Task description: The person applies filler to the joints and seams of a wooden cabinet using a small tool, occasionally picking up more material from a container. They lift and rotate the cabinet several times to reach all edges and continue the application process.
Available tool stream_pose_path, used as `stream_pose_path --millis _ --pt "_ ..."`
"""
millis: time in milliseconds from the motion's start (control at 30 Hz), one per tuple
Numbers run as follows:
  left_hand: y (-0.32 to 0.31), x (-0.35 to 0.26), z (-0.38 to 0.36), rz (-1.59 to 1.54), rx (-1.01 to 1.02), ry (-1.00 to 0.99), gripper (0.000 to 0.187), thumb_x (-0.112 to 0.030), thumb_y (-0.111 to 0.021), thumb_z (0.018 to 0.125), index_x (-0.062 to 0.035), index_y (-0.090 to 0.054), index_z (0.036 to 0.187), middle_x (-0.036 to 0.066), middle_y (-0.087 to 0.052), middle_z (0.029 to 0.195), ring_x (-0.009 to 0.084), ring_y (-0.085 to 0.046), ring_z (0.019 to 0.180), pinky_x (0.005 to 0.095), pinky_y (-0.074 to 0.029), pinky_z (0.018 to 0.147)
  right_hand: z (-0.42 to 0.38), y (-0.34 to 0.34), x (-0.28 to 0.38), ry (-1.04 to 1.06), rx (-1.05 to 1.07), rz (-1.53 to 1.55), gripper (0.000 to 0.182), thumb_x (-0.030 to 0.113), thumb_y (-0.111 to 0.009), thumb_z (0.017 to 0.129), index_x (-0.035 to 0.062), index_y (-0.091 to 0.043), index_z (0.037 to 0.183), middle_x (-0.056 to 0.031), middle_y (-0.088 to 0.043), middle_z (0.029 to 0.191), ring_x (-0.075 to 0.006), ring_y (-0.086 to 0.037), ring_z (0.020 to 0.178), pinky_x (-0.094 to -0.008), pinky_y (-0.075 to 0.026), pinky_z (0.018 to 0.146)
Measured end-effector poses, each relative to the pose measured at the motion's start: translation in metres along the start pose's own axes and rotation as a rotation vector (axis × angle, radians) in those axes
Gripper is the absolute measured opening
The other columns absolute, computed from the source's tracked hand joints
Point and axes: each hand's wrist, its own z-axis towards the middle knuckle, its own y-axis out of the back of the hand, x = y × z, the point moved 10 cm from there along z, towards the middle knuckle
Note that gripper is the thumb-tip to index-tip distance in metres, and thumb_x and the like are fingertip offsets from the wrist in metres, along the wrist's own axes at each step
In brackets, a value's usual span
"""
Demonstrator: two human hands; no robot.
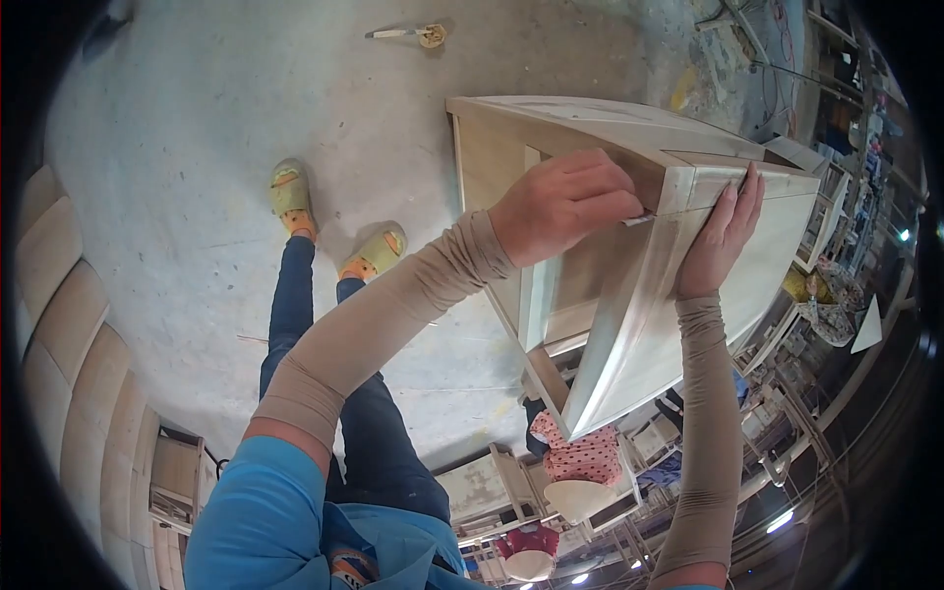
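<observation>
A pale wooden cabinet [629, 324] with an open frame side stands in front of me, seen at a tilt. My left hand [570, 206] is closed in a pinch around a small thin piece [639, 219], too small to name, at the cabinet's corner edge. Flat on the cabinet's pale panel, near the same edge, lies my right hand [721, 236], its fingers stretched out.
A tool or brush [405, 34] lies on the concrete floor [177, 197]. Stacked wooden panels [74, 364] line the left side. A person in a dotted top [575, 447] and another in red [528, 543] are beyond the cabinet, among wooden furniture.
</observation>
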Motion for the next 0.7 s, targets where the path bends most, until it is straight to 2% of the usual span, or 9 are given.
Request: stream_pose_path --millis 100,200,500,700 --pt "0.000 0.022 -0.019 0.126 0.069 0.084 0.026 0.000 -0.072 0.068 -0.0054 -0.068 0.093 0.007 -0.064 0.092 0.0257 -0.063 0.083 0.0345 -0.053 0.071 0.001 0.002 0.001 0.003 -0.002 -0.004 0.047 0.029 -0.039 0.105 0.0048 -0.042 0.145 -0.0243 -0.033 0.150 -0.0378 -0.031 0.140 -0.0434 -0.026 0.114" --pt "0.009 0.032 -0.030 0.100 0.099 0.169 0.027 0.000 -0.073 0.068 -0.0065 -0.068 0.094 0.008 -0.063 0.091 0.0270 -0.062 0.084 0.0361 -0.052 0.072 0.002 0.001 0.003 0.006 -0.009 0.000 0.047 0.029 -0.039 0.105 0.0047 -0.043 0.145 -0.0243 -0.034 0.150 -0.0378 -0.032 0.140 -0.0437 -0.027 0.114" --pt "0.004 -0.004 0.008 0.067 0.009 0.077 0.029 -0.003 -0.074 0.066 -0.0092 -0.069 0.094 0.004 -0.064 0.090 0.0229 -0.060 0.080 0.0352 -0.048 0.070 0.001 0.003 0.003 0.011 -0.019 -0.013 0.046 0.027 -0.040 0.104 0.0038 -0.043 0.144 -0.0254 -0.035 0.148 -0.0392 -0.033 0.138 -0.0445 -0.027 0.114" --pt "-0.001 -0.005 0.000 0.089 -0.004 0.007 0.025 -0.005 -0.068 0.070 -0.0084 -0.066 0.095 0.006 -0.063 0.093 0.0255 -0.063 0.089 0.0376 -0.051 0.077 0.000 0.004 0.004 0.029 -0.032 -0.016 0.046 0.024 -0.041 0.103 0.0026 -0.043 0.144 -0.0263 -0.035 0.148 -0.0412 -0.034 0.137 -0.0455 -0.026 0.114"
